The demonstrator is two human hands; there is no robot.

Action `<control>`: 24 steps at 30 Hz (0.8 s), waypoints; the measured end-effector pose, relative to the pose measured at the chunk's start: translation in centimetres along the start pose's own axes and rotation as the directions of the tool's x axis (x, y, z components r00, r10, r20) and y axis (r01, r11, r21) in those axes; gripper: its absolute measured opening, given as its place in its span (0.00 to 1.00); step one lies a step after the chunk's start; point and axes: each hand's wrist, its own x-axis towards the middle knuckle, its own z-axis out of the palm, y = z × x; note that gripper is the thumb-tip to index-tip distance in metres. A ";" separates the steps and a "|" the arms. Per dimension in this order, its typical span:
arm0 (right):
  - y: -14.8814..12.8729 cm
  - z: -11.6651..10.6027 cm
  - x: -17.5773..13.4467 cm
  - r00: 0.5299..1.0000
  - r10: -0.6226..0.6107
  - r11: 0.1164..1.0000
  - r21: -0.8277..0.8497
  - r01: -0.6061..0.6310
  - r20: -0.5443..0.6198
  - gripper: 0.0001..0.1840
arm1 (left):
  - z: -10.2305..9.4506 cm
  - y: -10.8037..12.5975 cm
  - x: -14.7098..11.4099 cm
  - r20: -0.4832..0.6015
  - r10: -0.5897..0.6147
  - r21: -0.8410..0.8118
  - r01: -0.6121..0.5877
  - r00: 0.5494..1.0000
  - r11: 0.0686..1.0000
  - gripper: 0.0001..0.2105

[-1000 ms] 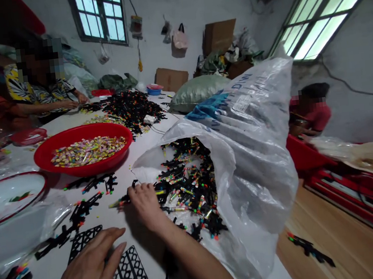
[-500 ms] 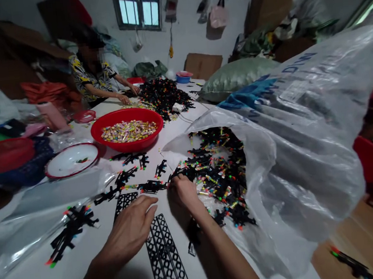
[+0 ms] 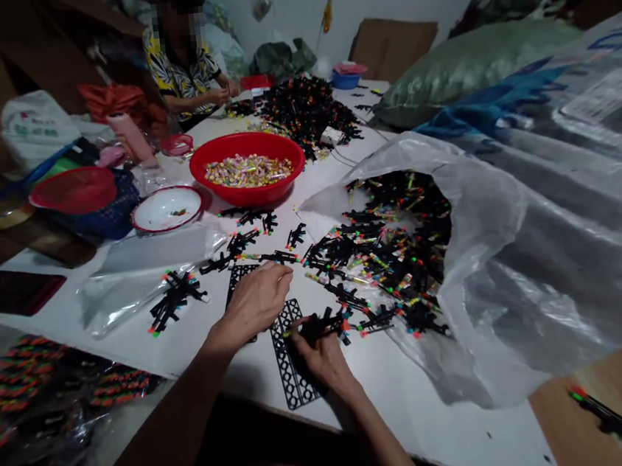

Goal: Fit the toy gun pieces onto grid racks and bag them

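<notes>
Near the table's front, my right hand (image 3: pixel 327 361) grips a black toy gun (image 3: pixel 321 326) with bright coloured tips. It is just above a black plastic lattice strip (image 3: pixel 294 372). My left hand (image 3: pixel 259 298) hovers over the upper part of the lattice pieces, fingers stretched loosely and nothing visible in them; its fingertips are near more toy guns lying in a row. To the right, a heap of toy guns (image 3: pixel 400 231) with small colourful tubes among them spills from a big clear plastic bag (image 3: pixel 490 244). Another small cluster of toy guns (image 3: pixel 176 295) lies at left.
A red basin (image 3: pixel 289 183) of small colourful pieces stands behind my hands, beside a white red-rimmed bowl (image 3: pixel 167 209). Clear plastic bags (image 3: pixel 127 282) lie at left. Across the table, a person (image 3: pixel 188 75) sits by a large black pile (image 3: pixel 303 111).
My right hand has drawn back from the heap toward the lattice strip with a toy gun. My left hand remains over the lattice pieces. The view has tilted down and turned left.
</notes>
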 end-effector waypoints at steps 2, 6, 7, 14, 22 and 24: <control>0.1 1.2 -0.5 0.999 -0.034 0.997 -0.077 0.031 -0.037 0.12 | 0.1 0.0 -0.1 -0.010 -0.002 0.004 0.002 1.000 1.000 0.16; -0.7 2.1 -0.4 0.993 -0.117 0.954 -0.276 0.121 0.033 0.09 | 0.1 0.0 -0.5 -0.022 -0.028 -0.014 0.028 0.999 1.000 0.16; -1.1 2.3 -0.3 0.993 -0.110 0.934 -0.336 0.120 0.048 0.09 | 0.0 0.0 -0.7 -0.023 -0.028 -0.027 0.027 0.999 0.999 0.16; -2.6 3.2 -0.1 0.995 -0.063 0.826 -0.556 0.093 0.073 0.12 | 0.3 0.6 -2.5 -0.145 -0.032 -0.159 0.009 0.989 0.987 0.19; -2.1 -3.4 10.4 0.953 -0.232 0.837 -0.460 0.298 0.196 0.11 | 1.8 1.0 -2.9 -0.159 0.014 -0.027 -0.019 0.987 0.999 0.14; -3.4 -1.9 14.4 0.955 -0.263 0.759 -0.582 0.292 0.137 0.15 | 2.0 0.9 -2.9 -0.196 0.020 -0.022 -0.025 0.980 0.999 0.14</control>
